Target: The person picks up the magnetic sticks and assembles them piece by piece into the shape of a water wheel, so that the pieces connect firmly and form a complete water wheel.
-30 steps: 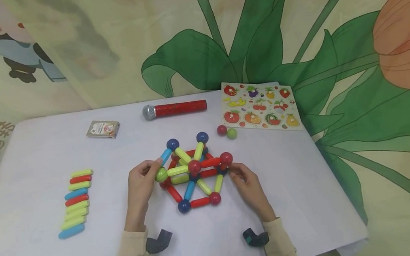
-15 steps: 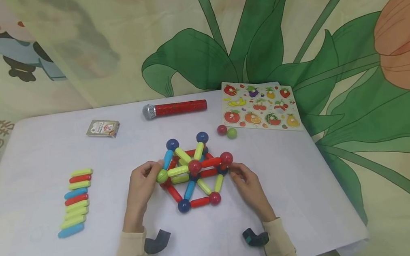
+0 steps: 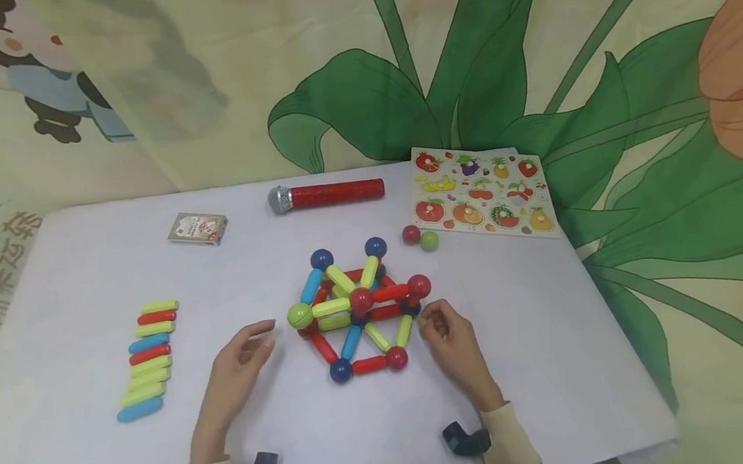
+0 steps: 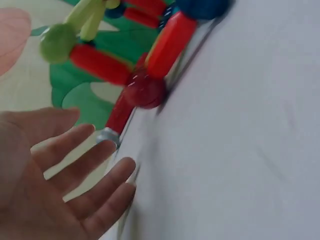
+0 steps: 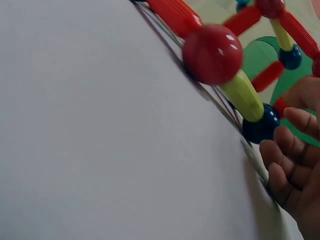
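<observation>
Flanking a stick frame on white tabletop by flowered backdrop: left hand, spread, right hand, grip unclear.

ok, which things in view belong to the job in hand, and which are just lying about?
Job:
ball-and-rod structure
row of loose rods, probably spare parts
loose red ball and loose green ball, probably likewise

Lying about, apparently:
red microphone
fruit puzzle board
small printed box

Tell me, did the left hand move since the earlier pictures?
Yes. Judged against the microphone, the left hand has moved left and a little down the picture, away from the nearest green ball.
</observation>
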`<state>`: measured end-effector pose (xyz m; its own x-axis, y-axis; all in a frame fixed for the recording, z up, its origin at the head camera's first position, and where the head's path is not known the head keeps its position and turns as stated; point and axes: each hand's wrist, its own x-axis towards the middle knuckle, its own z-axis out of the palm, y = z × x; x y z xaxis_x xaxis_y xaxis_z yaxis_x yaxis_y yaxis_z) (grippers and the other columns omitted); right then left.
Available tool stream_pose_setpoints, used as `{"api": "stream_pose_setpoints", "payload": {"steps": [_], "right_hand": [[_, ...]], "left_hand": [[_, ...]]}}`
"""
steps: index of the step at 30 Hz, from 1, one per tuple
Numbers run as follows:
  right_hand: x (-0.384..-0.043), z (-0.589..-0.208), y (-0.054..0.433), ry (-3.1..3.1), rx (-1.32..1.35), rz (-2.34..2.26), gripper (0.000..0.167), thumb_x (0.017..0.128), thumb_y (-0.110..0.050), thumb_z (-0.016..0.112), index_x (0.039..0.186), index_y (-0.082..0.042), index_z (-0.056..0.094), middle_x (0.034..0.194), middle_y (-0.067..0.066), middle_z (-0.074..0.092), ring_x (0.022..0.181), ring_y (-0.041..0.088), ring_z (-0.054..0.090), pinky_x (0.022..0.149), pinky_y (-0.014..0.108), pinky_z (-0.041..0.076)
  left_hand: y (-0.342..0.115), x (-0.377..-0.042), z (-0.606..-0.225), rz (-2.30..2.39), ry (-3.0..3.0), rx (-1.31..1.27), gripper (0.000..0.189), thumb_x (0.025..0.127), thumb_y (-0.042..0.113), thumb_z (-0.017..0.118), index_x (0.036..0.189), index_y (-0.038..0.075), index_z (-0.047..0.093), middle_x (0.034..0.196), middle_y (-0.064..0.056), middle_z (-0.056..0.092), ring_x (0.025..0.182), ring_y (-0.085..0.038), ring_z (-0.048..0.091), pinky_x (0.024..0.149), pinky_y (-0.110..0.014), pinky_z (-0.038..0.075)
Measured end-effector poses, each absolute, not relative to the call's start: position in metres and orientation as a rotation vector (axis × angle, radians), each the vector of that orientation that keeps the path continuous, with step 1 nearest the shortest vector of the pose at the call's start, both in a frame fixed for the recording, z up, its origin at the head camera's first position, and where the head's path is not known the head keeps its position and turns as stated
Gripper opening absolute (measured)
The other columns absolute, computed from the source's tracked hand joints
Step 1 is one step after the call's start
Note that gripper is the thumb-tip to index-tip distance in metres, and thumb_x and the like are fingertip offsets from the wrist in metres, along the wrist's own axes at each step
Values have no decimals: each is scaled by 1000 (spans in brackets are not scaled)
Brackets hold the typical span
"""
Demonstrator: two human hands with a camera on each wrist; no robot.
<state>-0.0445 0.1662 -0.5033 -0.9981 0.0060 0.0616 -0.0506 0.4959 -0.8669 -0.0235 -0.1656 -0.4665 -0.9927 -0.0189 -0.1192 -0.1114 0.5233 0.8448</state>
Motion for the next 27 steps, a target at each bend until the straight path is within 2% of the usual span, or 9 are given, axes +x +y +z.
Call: {"api": "stream_pose_setpoints", "payload": {"steps": [3,7,9,12,15,19,20,23,27], "right_hand": [[-33,-499,157,-2758,113,1469,14,87,-18,69,96,-16,58,71,-7,53,62,11,48,53,20,41],[-19,-494,144,-2937,227,1297,32,83,-33,75,104,-18,57,71,-11,50,61,6,45,52,19,40],[-15,-492,141,-2962,229,1231,36,81,-35,77,105,-19,56,72,-11,50,61,5,45,52,19,40],[-15,-492,144,-2902,157,1201,36,80,-30,78,104,-16,56,70,-9,49,60,6,45,51,19,41],[-24,-495,147,-2810,95,1210,30,83,-22,76,103,-13,55,68,-8,53,59,5,47,51,19,42],[-41,-498,151,-2705,64,1342,18,90,-9,66,105,-10,58,71,-2,62,56,5,52,49,20,45],[-45,-498,152,-2689,60,1388,18,90,-7,64,108,-10,59,73,-1,63,57,6,53,49,21,46],[-50,-497,153,-2662,52,1461,26,93,-7,59,118,-12,59,91,1,67,69,9,60,58,23,51],[-47,-496,157,-2625,48,1409,27,94,-8,57,121,-12,58,112,2,63,91,11,61,74,27,53]], "left_hand": [[-153,-27,-472,1473,2660,60,42,96,20,59,135,10,51,130,-13,58,112,-30,59,91,-48,49],[-141,-33,-476,1454,2716,178,41,92,12,63,131,5,53,119,-13,63,106,-28,61,89,-46,51],[-138,-34,-479,1442,2735,197,38,90,10,64,127,4,55,116,-13,64,108,-30,61,90,-47,51],[-136,-27,-480,1425,2739,199,33,89,8,65,121,6,60,115,-10,65,111,-30,60,94,-48,49],[-134,-11,-476,1385,2700,213,28,88,8,65,115,11,64,112,0,66,111,-25,61,95,-47,48],[-122,11,-472,1377,2510,364,29,91,16,63,120,19,63,116,8,64,112,-18,59,95,-41,48],[-119,15,-472,1392,2440,407,30,92,18,62,122,19,63,118,8,63,113,-17,58,95,-38,49],[-117,21,-471,1418,2285,420,28,95,23,59,122,19,62,122,5,62,112,-18,58,92,-32,50],[-132,18,-466,1396,2344,122,19,96,28,57,109,18,66,109,6,66,102,-13,60,87,-30,50]]}}
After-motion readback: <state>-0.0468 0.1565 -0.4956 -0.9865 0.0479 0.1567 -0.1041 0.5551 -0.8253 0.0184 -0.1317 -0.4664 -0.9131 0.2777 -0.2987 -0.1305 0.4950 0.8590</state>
